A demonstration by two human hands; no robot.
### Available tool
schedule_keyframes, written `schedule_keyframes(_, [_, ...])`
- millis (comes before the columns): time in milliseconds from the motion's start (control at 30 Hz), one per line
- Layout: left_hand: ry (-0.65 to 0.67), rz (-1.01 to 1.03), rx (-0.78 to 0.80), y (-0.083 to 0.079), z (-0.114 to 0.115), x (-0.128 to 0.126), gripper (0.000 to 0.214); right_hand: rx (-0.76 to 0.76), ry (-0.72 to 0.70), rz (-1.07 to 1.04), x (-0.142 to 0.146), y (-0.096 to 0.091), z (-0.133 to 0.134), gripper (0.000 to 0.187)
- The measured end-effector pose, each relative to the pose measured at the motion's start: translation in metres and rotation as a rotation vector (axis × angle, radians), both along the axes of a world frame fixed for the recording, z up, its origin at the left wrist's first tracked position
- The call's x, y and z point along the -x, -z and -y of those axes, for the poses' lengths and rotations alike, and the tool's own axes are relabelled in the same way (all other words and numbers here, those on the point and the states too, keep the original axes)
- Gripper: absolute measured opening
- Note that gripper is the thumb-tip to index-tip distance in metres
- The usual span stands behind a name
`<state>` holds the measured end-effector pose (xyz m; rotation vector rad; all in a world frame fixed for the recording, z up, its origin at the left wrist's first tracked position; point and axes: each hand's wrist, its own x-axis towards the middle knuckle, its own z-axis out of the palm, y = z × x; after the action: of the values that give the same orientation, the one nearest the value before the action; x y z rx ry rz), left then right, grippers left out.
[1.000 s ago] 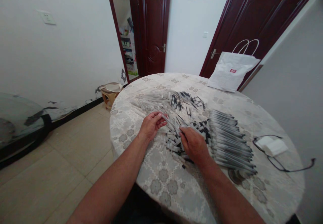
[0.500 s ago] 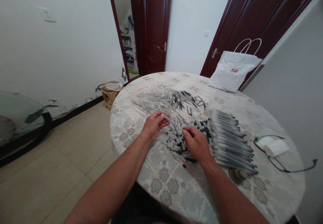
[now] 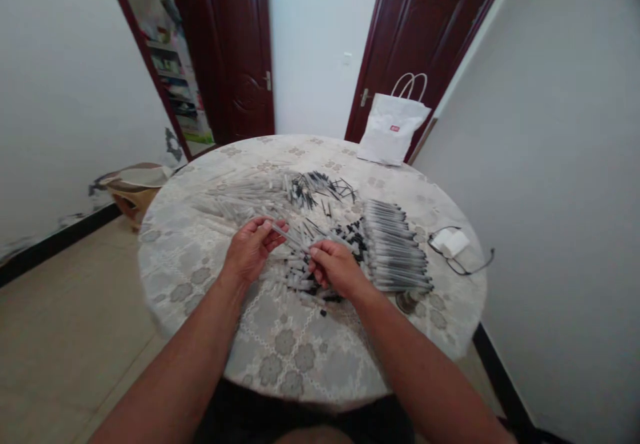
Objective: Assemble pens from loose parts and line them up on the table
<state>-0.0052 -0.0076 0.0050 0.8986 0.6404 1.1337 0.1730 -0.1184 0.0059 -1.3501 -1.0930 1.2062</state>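
Observation:
My left hand (image 3: 251,249) and my right hand (image 3: 336,267) hold one thin pen barrel (image 3: 290,237) between them, each pinching an end, above a round table (image 3: 280,357) with a patterned cloth. Under the hands lies a loose heap of small white and black pen parts (image 3: 300,277). Clear pen barrels (image 3: 245,197) are spread at the back left, and thin black refills (image 3: 315,187) lie behind the heap. To the right of my right hand is a neat row of assembled pens (image 3: 395,247).
A white paper bag (image 3: 393,131) leans at the table's far edge by a dark red door (image 3: 425,37). Glasses and a white cloth (image 3: 453,244) lie at the right edge. A small stool (image 3: 133,191) stands on the floor left of the table.
The camera has swung right and pulled back, so the table sits further left and smaller in view. My right hand lifted from the heap and closed on the barrel's end.

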Motion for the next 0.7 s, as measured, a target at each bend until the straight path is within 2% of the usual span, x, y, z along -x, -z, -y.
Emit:
schedule_keyframes(100, [0.034,-0.126,-0.090,-0.003,0.005,-0.001,0.031,-0.182,0.021,0.409,-0.002,-0.009,0.002,0.016])
schedule_keyframes(167, [0.121,-0.245,-0.155,-0.004,0.011,-0.002,0.032,-0.310,0.041,0.662,-0.002,-0.017,0.006,0.013])
schedule_keyframes(267, [0.222,-0.404,-0.256,-0.004,0.016,-0.001,0.032,-0.373,-0.009,0.891,-0.007,-0.032,0.014,0.011])
schedule_keyframes(367, [0.257,-0.547,-0.342,-0.003,0.016,0.000,0.031,-0.388,-0.111,1.066,-0.025,-0.045,0.023,0.007])
schedule_keyframes(433, [0.266,-0.620,-0.384,-0.003,0.013,0.001,0.031,-0.378,-0.118,1.149,-0.044,-0.052,0.031,0.007])
schedule_keyframes(567, [0.176,-0.816,-0.542,0.000,0.007,0.004,0.030,-0.296,0.012,1.254,-0.099,-0.063,0.051,0.008])
schedule_keyframes(700, [0.103,-1.033,-0.742,0.008,0.002,0.009,0.027,-0.174,0.120,1.349,-0.151,-0.063,0.077,0.009])
